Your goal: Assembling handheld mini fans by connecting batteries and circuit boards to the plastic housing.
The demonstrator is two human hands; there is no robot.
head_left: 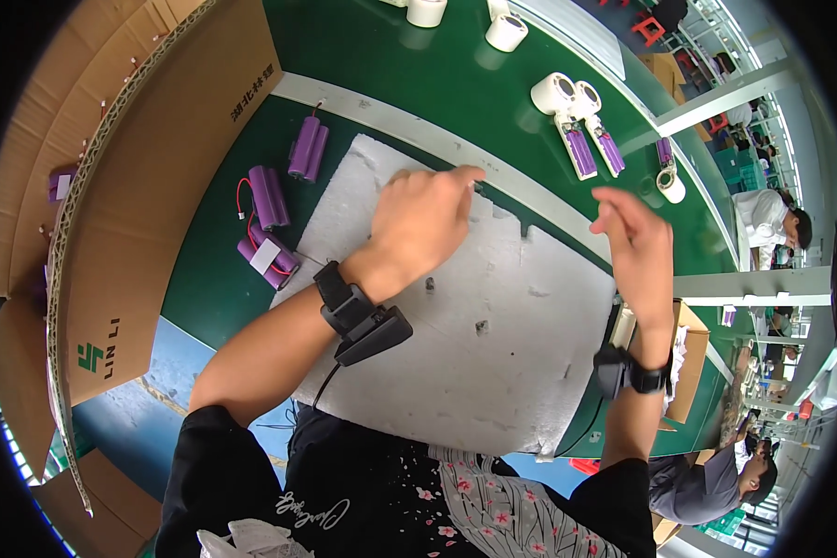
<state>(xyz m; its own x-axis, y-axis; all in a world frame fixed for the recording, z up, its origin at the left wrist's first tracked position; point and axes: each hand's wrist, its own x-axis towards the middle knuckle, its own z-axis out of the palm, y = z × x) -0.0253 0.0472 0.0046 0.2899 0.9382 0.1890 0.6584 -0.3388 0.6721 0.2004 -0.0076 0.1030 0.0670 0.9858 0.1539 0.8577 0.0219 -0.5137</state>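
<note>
My left hand [423, 220] is closed above the far part of a white foam board [493, 372]. Its thumb and forefinger point right, and a tiny dark bit shows below their tips; I cannot make out what they hold. My right hand [640, 256] is raised past the board's right edge, its fingers loosely bent and the thumb apart, with nothing visible in it. Left of the board lie purple battery packs: one [309, 149] at the back, another [269, 197] with a red wire, and a third [268, 258] with a white label.
A tall cardboard box [186, 167] stands at the left. White round-headed devices [553, 93] with purple batteries lie on the green table [372, 56] beyond a grey strip [418, 135]. A smaller carton [688, 372] is at right. Two people [767, 223] sit farther right.
</note>
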